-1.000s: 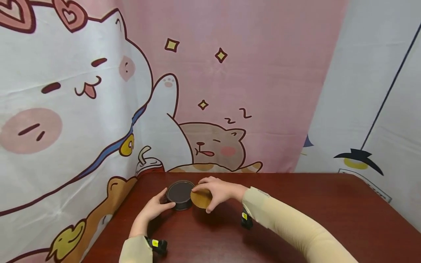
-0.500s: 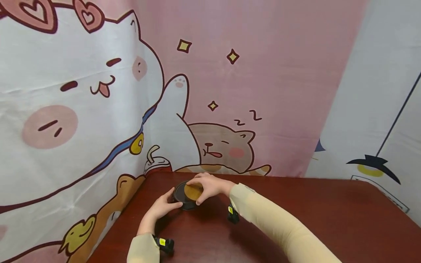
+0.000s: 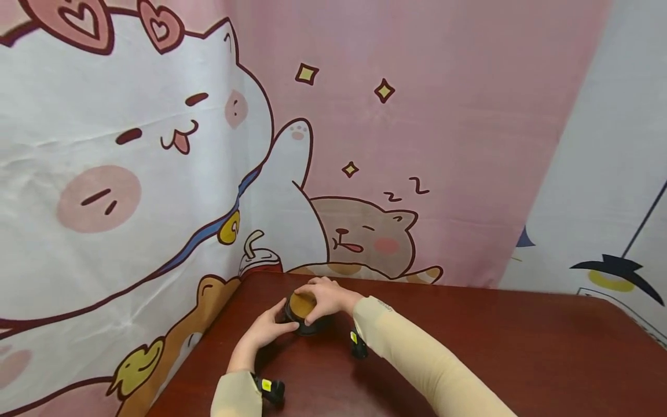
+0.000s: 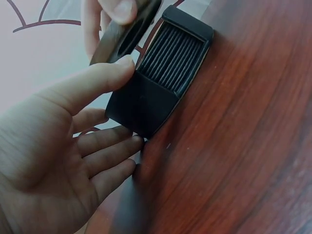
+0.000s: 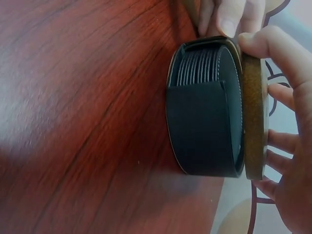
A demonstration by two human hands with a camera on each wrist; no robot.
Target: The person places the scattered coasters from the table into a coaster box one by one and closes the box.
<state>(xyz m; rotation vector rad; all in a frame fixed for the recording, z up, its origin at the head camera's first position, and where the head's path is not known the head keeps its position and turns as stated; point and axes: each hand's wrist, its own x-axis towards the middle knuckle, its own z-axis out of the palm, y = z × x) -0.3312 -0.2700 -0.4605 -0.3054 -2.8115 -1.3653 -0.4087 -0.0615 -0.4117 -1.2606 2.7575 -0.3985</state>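
A round black coaster holder (image 3: 307, 330) stands on the table, with a stack of thin black coasters (image 5: 197, 66) showing through the cutout in its side. My left hand (image 3: 268, 328) grips the holder from the left, thumb near the rim and fingertips at the wall in the left wrist view. My right hand (image 3: 329, 298) holds a thick round brown lid (image 3: 301, 306) by its edge. That lid has a cork-like side (image 5: 253, 117) and a dark underside (image 4: 138, 30). It lies right over the holder's top, overlapping the rim in the head view.
The dark red wooden table (image 3: 469, 347) stretches to the right and front. Behind and left of it hangs a cartoon-printed cloth (image 3: 443, 145). Black wrist cameras (image 3: 272, 391) are strapped at both cuffs.
My right hand has brought the brown lid leftward from beside the holder to over its top. The left hand keeps its grip. The head view has turned slightly left.
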